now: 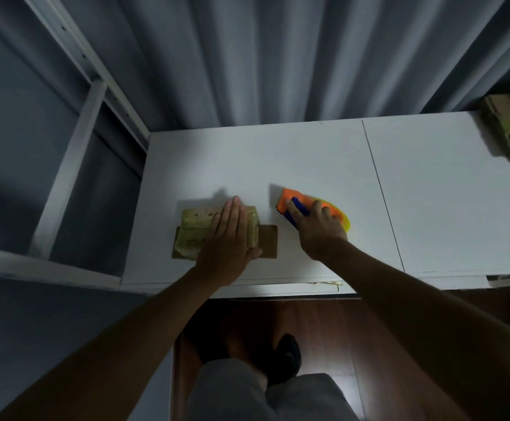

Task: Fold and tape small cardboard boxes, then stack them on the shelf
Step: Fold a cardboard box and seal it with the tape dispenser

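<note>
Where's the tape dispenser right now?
On the white table, gripped by the right hand, just right of the cardboard box.

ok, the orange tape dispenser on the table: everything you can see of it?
The tape dispenser is orange plastic by its look, with a blue handle and a translucent yellow-green part at its right end. It lies on the white table, right of the small taped box and apart from it. The right hand covers its near side, fingers curled over the handle. No tape roll or blade shows; it is slightly blurred.
</note>
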